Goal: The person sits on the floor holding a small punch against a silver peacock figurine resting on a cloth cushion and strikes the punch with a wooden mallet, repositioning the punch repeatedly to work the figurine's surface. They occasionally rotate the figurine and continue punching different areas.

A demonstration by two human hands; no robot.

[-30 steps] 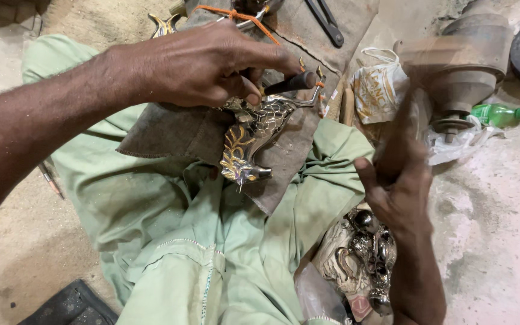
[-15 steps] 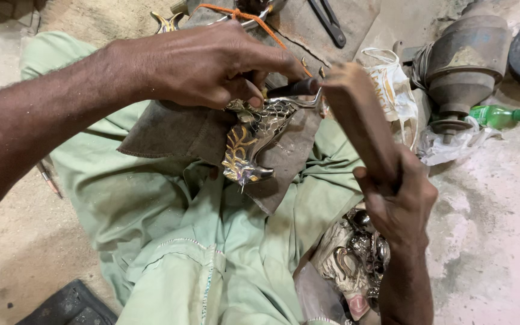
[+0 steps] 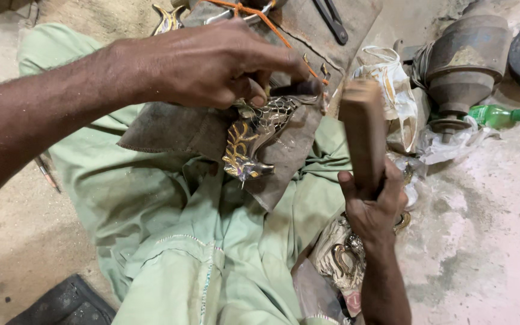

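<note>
The left hand (image 3: 212, 63) pinches a thin dark punch (image 3: 293, 89) between thumb and fingertips, tip set against the metal fish figure (image 3: 254, 135). The figure lies directly below this hand on a grey-brown leather pad (image 3: 170, 129), which rests on the green garment (image 3: 151, 198) over the lap. The right hand (image 3: 374, 201) is wrapped fully around the lower end of a wooden mallet (image 3: 362, 132), fingers pressed together on the handle. Compared with a second earlier, when the mallet was raised well to the right of the punch and blurred by motion, it has swung inward; half a second ago it was angled towards the punch, and it now stands nearly upright just beside the punch's outer end. It cannot be told whether the two are touching. The left hand and the figure have held position throughout, indicating repeated striking at one spot. Further right of the mallet sit a crumpled white bag (image 3: 392, 90) and a green bottle (image 3: 495, 114).
</note>
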